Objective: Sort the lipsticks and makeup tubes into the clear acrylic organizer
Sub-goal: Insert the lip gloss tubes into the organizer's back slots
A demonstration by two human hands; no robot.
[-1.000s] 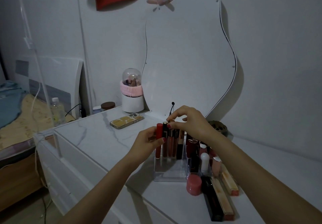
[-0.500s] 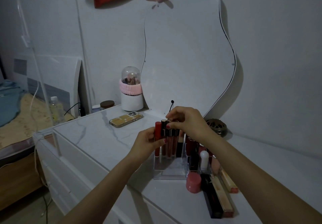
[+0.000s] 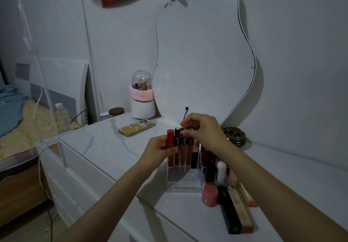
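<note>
The clear acrylic organizer point(image 3: 183, 182) stands on the white tabletop point(image 3: 105, 147), near its front edge, with a row of lip tubes point(image 3: 185, 148) upright in its left compartment. The left hand point(image 3: 160, 152) grips the red tube point(image 3: 170, 150) and its dark neighbour at the row's left end. The right hand point(image 3: 202, 129) pinches what seems to be a cap at the top of the row; its fingers hide the tube itself. The tall tubes lean together, so a sideways tug could topple the row or tip the light organizer toward the edge. Loose items, the pink-capped tube point(image 3: 209, 195), black box point(image 3: 228, 212) and gold boxes point(image 3: 241, 211), lie beside it, where a forearm could sweep them off.
</note>
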